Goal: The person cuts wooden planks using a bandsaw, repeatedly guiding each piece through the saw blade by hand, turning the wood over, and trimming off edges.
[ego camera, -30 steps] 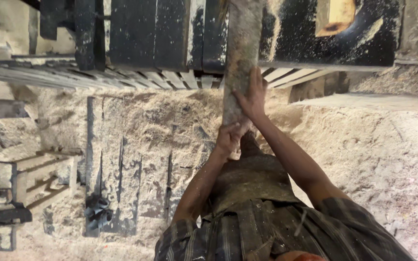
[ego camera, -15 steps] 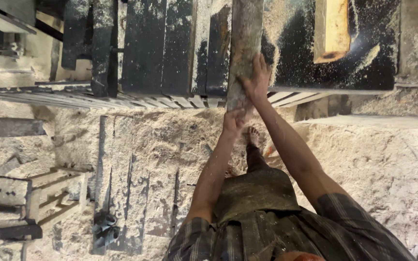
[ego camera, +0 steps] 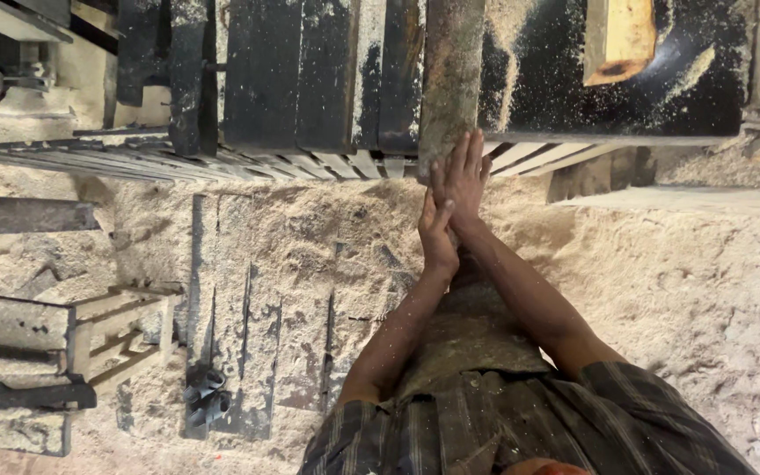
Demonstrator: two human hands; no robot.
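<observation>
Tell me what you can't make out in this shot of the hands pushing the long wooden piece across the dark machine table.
Head view only:
- Far end of the wooden piece: cut off by the top edge.
- Left hand: its palm is hidden behind the right hand, so its contact with the wood is unclear.
- Any blade in the dark table: not visible under sawdust.
- Yellowish block: top cut off by the edge.

Plank (ego camera: 450,79) farther forward, hands (ego camera: 452,198) following.
</observation>
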